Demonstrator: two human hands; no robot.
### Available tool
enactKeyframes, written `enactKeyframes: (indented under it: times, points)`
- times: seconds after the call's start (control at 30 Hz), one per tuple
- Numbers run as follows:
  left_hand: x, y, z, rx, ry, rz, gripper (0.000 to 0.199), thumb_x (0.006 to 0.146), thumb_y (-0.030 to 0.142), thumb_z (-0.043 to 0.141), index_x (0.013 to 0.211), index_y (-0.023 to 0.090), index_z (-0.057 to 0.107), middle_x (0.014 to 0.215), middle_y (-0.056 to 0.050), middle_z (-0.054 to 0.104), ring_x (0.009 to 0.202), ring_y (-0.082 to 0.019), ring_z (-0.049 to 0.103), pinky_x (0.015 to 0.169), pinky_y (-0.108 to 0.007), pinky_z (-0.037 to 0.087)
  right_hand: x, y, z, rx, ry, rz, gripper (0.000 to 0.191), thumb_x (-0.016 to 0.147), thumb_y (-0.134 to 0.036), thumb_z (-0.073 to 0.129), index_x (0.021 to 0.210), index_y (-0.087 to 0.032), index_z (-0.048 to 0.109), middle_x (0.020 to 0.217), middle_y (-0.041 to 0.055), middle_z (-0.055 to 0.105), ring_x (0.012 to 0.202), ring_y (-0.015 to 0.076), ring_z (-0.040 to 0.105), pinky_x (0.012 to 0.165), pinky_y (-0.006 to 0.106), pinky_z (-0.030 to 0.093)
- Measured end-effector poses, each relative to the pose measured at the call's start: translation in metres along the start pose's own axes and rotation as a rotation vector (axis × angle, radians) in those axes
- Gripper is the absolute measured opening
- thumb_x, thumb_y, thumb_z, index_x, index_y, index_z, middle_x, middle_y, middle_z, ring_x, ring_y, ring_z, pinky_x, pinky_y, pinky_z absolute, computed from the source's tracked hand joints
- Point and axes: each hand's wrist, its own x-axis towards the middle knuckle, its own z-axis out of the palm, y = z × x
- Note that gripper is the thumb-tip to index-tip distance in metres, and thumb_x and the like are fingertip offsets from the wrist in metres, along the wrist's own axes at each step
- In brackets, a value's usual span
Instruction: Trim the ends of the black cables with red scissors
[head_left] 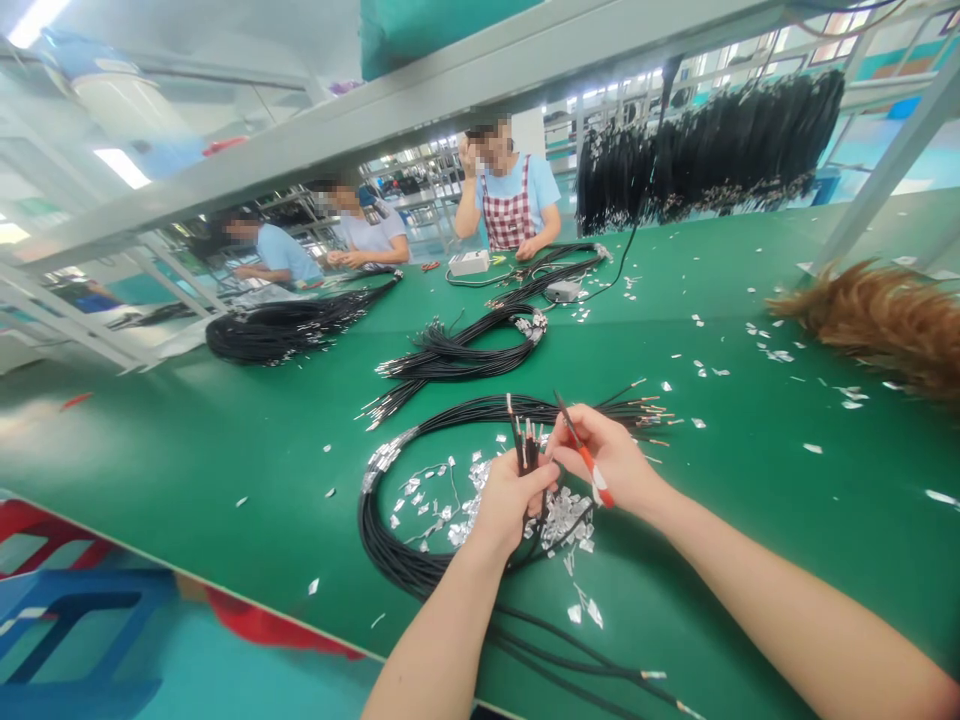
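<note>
My left hand point(517, 495) is closed around a bundle of black cable ends point(527, 450), their stripped tips pointing up. Close beside it, my right hand point(600, 455) grips a slim tool with a red handle and a dark, narrow tip point(594, 472); its exact kind is unclear. The thumb and forefinger of that hand pinch near the cable ends, but what lies between them is too small to tell. A coil of black cables point(386, 545) curves around both hands on the green table. Beneath them lies a pile of silvery foil scraps point(562, 520).
More black cable bundles point(480, 350) lie ahead, another point(277, 330) at the left. Loose foil bits dot the green table point(750, 600). A brown, bristly brush-like thing point(885, 320) is at right. Several people sit opposite, one in a checked apron point(510, 215). Cables hang from a rack point(712, 150).
</note>
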Motion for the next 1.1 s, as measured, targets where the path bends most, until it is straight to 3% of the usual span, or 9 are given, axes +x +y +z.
enactKeyframes:
  times: [0.07, 0.23, 0.47, 0.6, 0.87, 1.0, 1.1]
  points:
    - [0.001, 0.002, -0.003, -0.028, -0.010, -0.017, 0.022, 0.063, 0.026, 0.067, 0.069, 0.014, 0.050, 0.050, 0.003, 0.052, 0.033, -0.002, 0.031, 0.033, -0.016, 0.017, 0.001, -0.001, -0.003, 0.016, 0.005, 0.002, 0.017, 0.069, -0.022, 0.061, 0.074, -0.020, 0.045, 0.068, -0.0016, 0.056, 0.057, 0.0112, 0.054, 0.058, 0.029, 0.047]
    - [0.000, 0.005, -0.004, -0.019, -0.079, -0.004, 0.021, 0.064, 0.026, 0.065, 0.075, 0.014, 0.053, 0.057, 0.002, 0.054, 0.035, -0.002, 0.033, 0.034, -0.017, 0.020, 0.001, 0.003, -0.004, 0.023, 0.178, 0.038, 0.024, 0.066, -0.025, 0.066, 0.076, -0.020, 0.045, 0.068, -0.0024, 0.055, 0.061, 0.0109, 0.053, 0.060, 0.027, 0.045]
    - [-0.001, 0.000, 0.003, 0.266, 0.197, 0.158, 0.017, 0.059, 0.024, 0.066, 0.066, 0.015, 0.053, 0.048, 0.007, 0.044, 0.039, -0.004, 0.034, 0.040, -0.019, 0.026, -0.002, 0.007, 0.002, -0.049, 0.208, 0.076, 0.020, 0.067, -0.025, 0.062, 0.078, -0.019, 0.046, 0.068, -0.0022, 0.056, 0.061, 0.0108, 0.053, 0.063, 0.028, 0.045]
    - [-0.001, 0.000, 0.004, 0.390, 0.245, 0.234, 0.013, 0.059, 0.021, 0.066, 0.062, 0.015, 0.054, 0.053, 0.005, 0.050, 0.046, -0.007, 0.042, 0.046, -0.020, 0.031, -0.002, 0.012, 0.003, -0.144, 0.256, 0.048, 0.018, 0.070, -0.024, 0.059, 0.082, -0.019, 0.047, 0.066, -0.0025, 0.054, 0.060, 0.0108, 0.052, 0.060, 0.027, 0.044]
    - [-0.002, 0.003, 0.004, 0.087, 0.065, -0.007, 0.023, 0.060, 0.028, 0.067, 0.069, 0.015, 0.051, 0.049, 0.005, 0.049, 0.033, -0.002, 0.029, 0.034, -0.018, 0.017, -0.003, 0.009, -0.001, -0.138, 0.180, -0.016, 0.017, 0.072, -0.025, 0.058, 0.080, -0.021, 0.044, 0.067, -0.0026, 0.052, 0.060, 0.0108, 0.050, 0.058, 0.027, 0.043]
    - [0.000, 0.006, -0.002, -0.038, -0.110, -0.063, 0.022, 0.065, 0.028, 0.066, 0.074, 0.013, 0.053, 0.056, 0.002, 0.052, 0.034, -0.001, 0.030, 0.033, -0.017, 0.016, -0.003, 0.005, 0.001, -0.077, 0.154, -0.030, 0.019, 0.072, -0.028, 0.060, 0.076, -0.021, 0.043, 0.066, -0.0031, 0.052, 0.057, 0.0107, 0.051, 0.057, 0.028, 0.045]
    - [0.000, 0.009, -0.006, -0.080, -0.178, -0.093, 0.021, 0.066, 0.029, 0.065, 0.075, 0.012, 0.055, 0.058, 0.001, 0.053, 0.035, 0.000, 0.030, 0.033, -0.017, 0.015, -0.003, 0.003, 0.001, -0.038, 0.144, -0.024, 0.020, 0.071, -0.028, 0.061, 0.075, -0.021, 0.043, 0.065, -0.0035, 0.052, 0.057, 0.0110, 0.052, 0.057, 0.028, 0.046]
